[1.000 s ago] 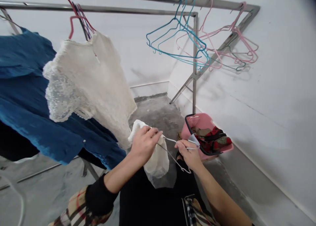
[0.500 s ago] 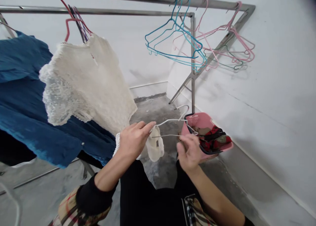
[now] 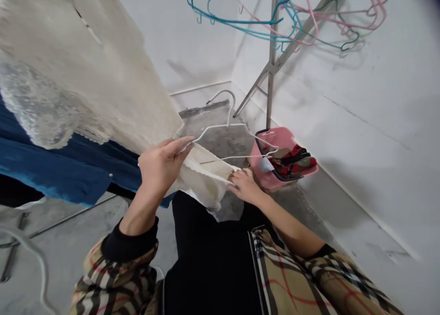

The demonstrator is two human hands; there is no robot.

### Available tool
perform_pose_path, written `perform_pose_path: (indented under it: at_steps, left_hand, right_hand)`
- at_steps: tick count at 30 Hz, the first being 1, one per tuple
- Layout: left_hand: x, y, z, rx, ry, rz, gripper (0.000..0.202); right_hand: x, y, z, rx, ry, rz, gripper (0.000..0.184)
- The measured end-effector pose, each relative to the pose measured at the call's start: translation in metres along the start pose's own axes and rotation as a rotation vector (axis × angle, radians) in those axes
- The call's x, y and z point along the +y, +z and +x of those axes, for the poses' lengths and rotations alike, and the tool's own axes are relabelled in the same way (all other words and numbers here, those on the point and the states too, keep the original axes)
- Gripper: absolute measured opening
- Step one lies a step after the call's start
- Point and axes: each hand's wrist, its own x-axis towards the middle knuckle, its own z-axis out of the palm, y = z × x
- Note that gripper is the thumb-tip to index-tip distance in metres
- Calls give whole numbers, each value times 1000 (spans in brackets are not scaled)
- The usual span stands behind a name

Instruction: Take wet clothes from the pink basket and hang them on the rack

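My left hand (image 3: pixel 161 166) is closed round one shoulder of a white clothes hanger (image 3: pixel 210 128) and the cloth gathered there. The hanger's hook points away from me and its other end is bare. From the left hand a cream garment (image 3: pixel 202 183) stretches to the right, its edge pulled open below the hanger. My right hand (image 3: pixel 248 187) pinches that edge, with the fingertips partly hidden by cloth. Left of my hands hangs a cream lace top (image 3: pixel 113 67). Whether its lower part touches my left hand, I cannot tell.
A pink basket (image 3: pixel 275 182) holding red and dark cloth stands on the floor at right. Blue hangers (image 3: pixel 237 21) and pink hangers (image 3: pixel 378 10) hang above, near the metal rack's legs (image 3: pixel 270 95). A blue garment (image 3: pixel 58 168) hangs at left.
My right hand has moved from beside the hanger's bare end down and left to the garment's edge, now pulled out rightward. The view has tilted down, and the hanger has turned slightly.
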Motion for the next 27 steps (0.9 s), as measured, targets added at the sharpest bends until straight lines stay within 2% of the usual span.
perform_pose_path:
  at_steps: [5,13,19,27]
  left_hand:
    - [-30,11,-5,-51,-24,-169,26]
    - [-48,24,-18,9,21,-185,26]
    - [-57,25,-20,100,-6,-156,24]
    - [-56,21,-18,180,-63,-91,23]
  right_hand:
    - [34,-26,-13,249,7,-45,23]
    - [76,-54,-18,382,-29,-171,23]
    - [76,-76,-14,416,-124,-125,23]
    - [66,-99,-9,465,-219,-19,21]
